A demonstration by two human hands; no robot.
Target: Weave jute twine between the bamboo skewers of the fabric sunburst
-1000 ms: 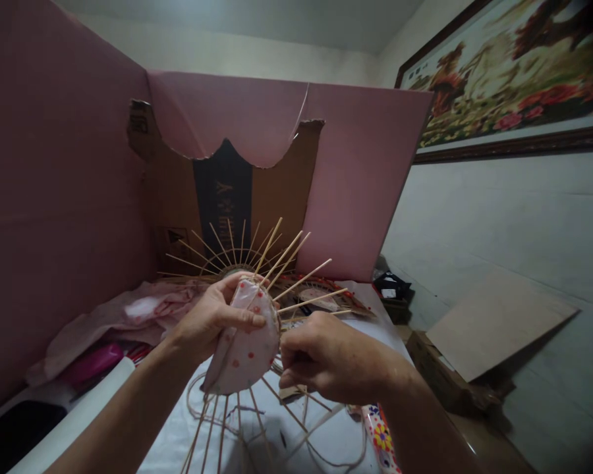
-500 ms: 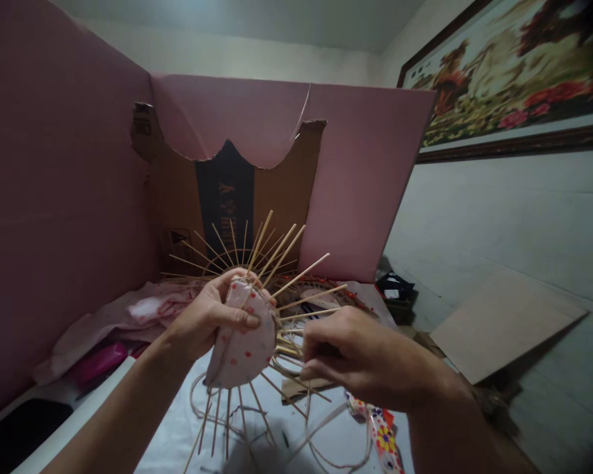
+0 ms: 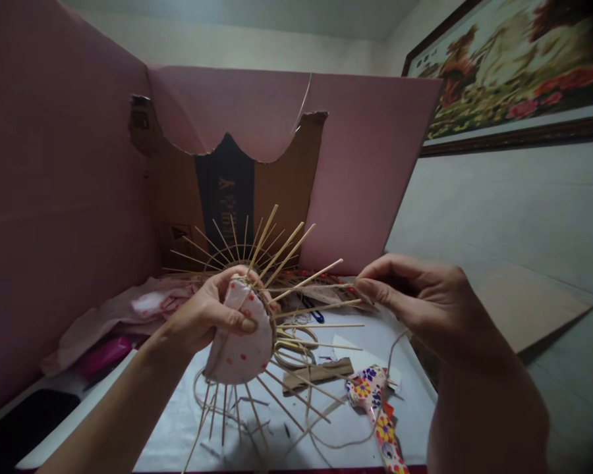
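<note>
My left hand point(image 3: 207, 316) grips a round disc covered in white cloth with red dots point(image 3: 242, 345), thumb pressed on its face. Thin wooden sticks point(image 3: 296, 260) fan out from the disc's rim in all directions. My right hand point(image 3: 420, 296) is raised to the right of the disc, fingers pinched around a thin rattan strand point(image 3: 321, 288) that runs back toward the sticks. More of the strand loops loosely on the table below the disc.
A flower-patterned glue gun point(image 3: 375, 415) lies on the white table point(image 3: 178, 428) beside a cardboard strip point(image 3: 316, 374). Pink cloth point(image 3: 123, 316) is heaped at left. Pink-covered cardboard walls point(image 3: 366, 171) enclose the table. A framed picture point(image 3: 514, 66) hangs at right.
My right hand has risen from just below the disc up and to the right, drawing the strand out. The glue gun it covered is in sight. My left hand stays on the disc.
</note>
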